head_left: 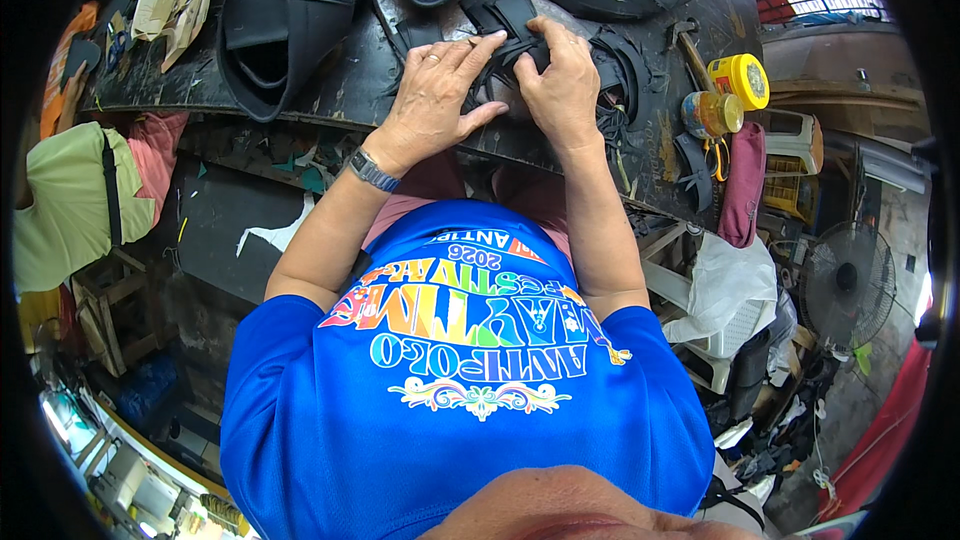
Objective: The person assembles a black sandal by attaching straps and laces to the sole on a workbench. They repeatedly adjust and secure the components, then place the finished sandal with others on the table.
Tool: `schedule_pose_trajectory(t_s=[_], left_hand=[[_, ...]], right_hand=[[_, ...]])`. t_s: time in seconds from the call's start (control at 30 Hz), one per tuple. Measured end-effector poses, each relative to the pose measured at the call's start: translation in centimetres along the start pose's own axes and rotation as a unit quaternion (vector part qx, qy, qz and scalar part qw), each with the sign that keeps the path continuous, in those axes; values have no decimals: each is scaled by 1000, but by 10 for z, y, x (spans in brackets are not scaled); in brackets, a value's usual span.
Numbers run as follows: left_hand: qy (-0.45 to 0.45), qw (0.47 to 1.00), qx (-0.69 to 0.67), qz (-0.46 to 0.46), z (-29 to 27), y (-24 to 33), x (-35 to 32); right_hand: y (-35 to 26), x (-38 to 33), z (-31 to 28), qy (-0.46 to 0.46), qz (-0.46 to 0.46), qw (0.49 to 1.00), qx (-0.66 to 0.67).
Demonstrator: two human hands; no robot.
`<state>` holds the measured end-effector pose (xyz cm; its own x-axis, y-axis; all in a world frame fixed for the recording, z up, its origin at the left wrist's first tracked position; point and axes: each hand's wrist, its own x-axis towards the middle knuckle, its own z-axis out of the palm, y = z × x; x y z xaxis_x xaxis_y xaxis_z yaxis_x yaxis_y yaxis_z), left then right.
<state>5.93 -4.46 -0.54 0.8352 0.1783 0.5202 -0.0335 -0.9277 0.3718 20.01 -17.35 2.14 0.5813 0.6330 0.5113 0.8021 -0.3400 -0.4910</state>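
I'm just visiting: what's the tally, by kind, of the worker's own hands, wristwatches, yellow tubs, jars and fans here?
Bare left hand and right hand: 2
Grey metal wristwatch: 1
Round yellow plastic tub: 1
Amber see-through jar: 1
Round dark fan: 1
Total: 6

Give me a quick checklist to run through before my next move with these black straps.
1. Both hands at the work: ok. The left hand and right hand reach in at the black straps.
2. Firm pinch on the straps: cannot tell. Black material blends together under the fingertips.
3. Uncrowded space around the hands: not ok. A large black folded piece and other black pieces lie close by on the table.
4. Hammer away from the fingers: ok. It lies to the right.
5. Yellow tub tightly closed: cannot tell.
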Motion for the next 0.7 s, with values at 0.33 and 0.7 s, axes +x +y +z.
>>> schedule_pose_trajectory(t_s=[0.33,0.7], left_hand=[[12,999,-46,-8,2,-1,-1],[-15,1000,5,3,-2,1,1]], right_hand=[[0,-6,8,-21,11,999,46],[5,-23,5,-78,-13,995,61]])
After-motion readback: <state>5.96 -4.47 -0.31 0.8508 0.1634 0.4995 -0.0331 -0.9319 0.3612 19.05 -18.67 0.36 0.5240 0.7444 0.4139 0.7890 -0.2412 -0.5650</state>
